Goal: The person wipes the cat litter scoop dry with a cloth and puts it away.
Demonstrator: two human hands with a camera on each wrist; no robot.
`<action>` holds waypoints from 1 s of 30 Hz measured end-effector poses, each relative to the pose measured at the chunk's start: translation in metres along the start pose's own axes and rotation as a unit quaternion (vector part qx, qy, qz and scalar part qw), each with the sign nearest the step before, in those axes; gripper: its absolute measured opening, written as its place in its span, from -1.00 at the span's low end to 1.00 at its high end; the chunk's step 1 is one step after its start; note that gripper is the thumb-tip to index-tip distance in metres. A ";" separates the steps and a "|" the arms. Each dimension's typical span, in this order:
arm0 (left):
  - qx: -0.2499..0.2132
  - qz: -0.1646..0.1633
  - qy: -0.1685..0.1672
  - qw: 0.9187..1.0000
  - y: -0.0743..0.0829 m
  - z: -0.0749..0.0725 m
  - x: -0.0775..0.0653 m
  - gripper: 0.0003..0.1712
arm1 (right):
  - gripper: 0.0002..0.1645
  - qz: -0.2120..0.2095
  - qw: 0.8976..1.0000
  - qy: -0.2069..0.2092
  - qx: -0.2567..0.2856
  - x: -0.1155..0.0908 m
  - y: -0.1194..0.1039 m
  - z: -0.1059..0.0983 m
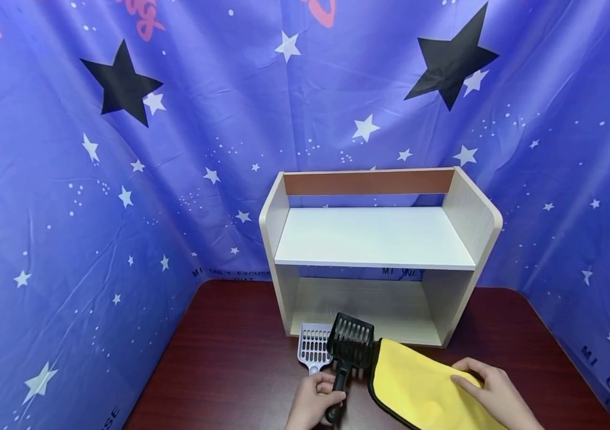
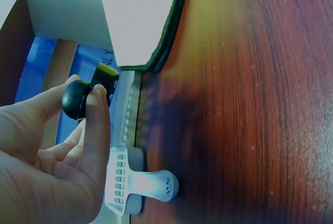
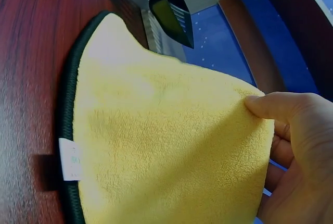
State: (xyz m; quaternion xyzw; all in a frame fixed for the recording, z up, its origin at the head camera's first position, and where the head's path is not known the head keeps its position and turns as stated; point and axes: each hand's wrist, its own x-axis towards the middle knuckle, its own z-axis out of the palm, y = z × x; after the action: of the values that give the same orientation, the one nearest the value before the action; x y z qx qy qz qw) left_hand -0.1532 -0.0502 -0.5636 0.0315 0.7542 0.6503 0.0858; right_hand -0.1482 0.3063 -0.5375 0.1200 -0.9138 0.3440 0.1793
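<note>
My left hand (image 1: 312, 401) grips the handle of a black slotted litter scoop (image 1: 351, 341), its head tilted up in front of the shelf. In the left wrist view, the rounded handle end (image 2: 75, 100) sits between thumb and fingers. On the table beside it lies a light grey litter scoop (image 1: 314, 346), whose handle (image 2: 153, 184) points toward the table's front. My right hand (image 1: 493, 391) pinches the edge of a yellow towel (image 1: 423, 382) with dark trim. A white tag (image 3: 69, 159) shows on the trim in the right wrist view.
A two-tier shelf (image 1: 374, 236) with a white upper board and pale side panels stands at the back of the dark red wooden table (image 1: 213, 358). Blue star-patterned curtains (image 1: 218, 119) surround the table on the back and sides.
</note>
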 end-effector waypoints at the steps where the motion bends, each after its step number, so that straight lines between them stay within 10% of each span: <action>1: -0.001 0.001 -0.002 1.000 0.000 -0.001 0.000 -0.72 | -0.79 0.000 1.000 -0.001 0.006 0.001 -0.002 0.000; 17: -0.009 0.004 -0.003 1.000 0.003 -0.011 -0.004 -0.70 | -0.82 0.008 0.999 0.012 0.049 0.007 -0.027 0.003; 30: -0.034 0.002 -0.010 0.999 0.005 -0.010 -0.007 -0.70 | -0.58 -0.125 0.976 0.053 0.172 0.019 -0.042 0.004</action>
State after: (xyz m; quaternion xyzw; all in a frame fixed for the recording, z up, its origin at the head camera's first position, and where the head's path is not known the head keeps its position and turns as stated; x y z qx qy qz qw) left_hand -0.1479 -0.0608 -0.5564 0.0362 0.7304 0.6757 0.0931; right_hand -0.1520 0.2710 -0.5073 0.2442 -0.8078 0.4768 0.2460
